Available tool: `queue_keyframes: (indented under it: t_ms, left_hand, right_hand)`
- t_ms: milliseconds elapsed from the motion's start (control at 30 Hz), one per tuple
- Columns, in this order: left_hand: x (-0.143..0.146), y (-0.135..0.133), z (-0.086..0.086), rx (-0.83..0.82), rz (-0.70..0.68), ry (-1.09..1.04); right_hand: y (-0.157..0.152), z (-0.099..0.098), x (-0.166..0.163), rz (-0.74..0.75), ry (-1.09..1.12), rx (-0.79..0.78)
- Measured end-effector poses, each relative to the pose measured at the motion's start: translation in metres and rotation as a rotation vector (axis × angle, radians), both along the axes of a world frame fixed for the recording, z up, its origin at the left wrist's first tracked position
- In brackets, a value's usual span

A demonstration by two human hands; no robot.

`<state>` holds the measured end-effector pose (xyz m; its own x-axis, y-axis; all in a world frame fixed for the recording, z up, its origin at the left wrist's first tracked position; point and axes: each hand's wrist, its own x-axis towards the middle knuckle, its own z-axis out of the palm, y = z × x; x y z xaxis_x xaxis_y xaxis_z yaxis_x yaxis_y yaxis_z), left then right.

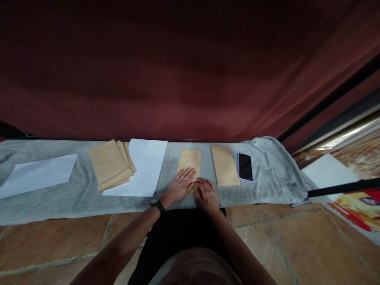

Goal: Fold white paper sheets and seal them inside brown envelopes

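A brown envelope lies on the grey cloth right in front of me. My left hand rests flat on its near half, fingers spread and stretched out. My right hand sits beside it at the envelope's near right corner, fingers curled down and pressing on the paper. A second brown envelope lies just to the right, untouched. A dark watch band circles my left wrist.
A black phone lies right of the second envelope. A stack of brown envelopes overlaps a white sheet at left; another white sheet lies far left. A dark red curtain hangs behind. Tiled floor lies below.
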<state>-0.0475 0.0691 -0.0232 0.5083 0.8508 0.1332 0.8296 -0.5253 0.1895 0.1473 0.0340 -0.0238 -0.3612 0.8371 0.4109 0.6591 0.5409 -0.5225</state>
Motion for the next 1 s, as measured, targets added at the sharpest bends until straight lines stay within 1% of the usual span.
queue_keyframes:
  t_ms: [133, 233, 333, 400, 567, 667, 733, 833, 1000]
  left_hand:
    - [-0.009, -0.035, 0.001, 0.047, -0.013, -0.028]
    - [-0.017, -0.049, 0.004, 0.05, -0.024, -0.09]
    - [-0.023, -0.051, 0.007, 0.05, -0.011, -0.154]
    - [-0.023, -0.051, 0.008, 0.059, -0.001, -0.163]
    - [-0.018, -0.053, 0.011, 0.078, 0.012, -0.088]
    - [-0.015, -0.055, 0.014, 0.072, 0.0, -0.025]
    - [-0.014, -0.056, 0.015, 0.072, -0.011, 0.009]
    - [-0.014, -0.058, 0.014, 0.077, -0.014, 0.033]
    - [-0.013, -0.06, 0.01, 0.097, -0.011, 0.056]
  right_hand:
    - [0.008, -0.009, 0.004, -0.029, 0.046, -0.034]
    - [0.026, -0.011, 0.001, -0.03, 0.029, -0.036]
    - [0.051, -0.009, -0.01, -0.039, -0.071, -0.024]
    - [0.071, -0.006, -0.018, -0.1, -0.16, -0.037]
    - [0.115, 0.0, -0.032, -0.204, -0.326, -0.085]
    - [0.13, 0.002, -0.034, -0.226, -0.363, -0.107]
    - [0.133, 0.002, -0.034, -0.226, -0.385, -0.117]
    - [0.126, 0.001, -0.03, -0.181, -0.426, -0.125]
    - [0.091, -0.001, -0.011, -0.025, -0.428, -0.092]
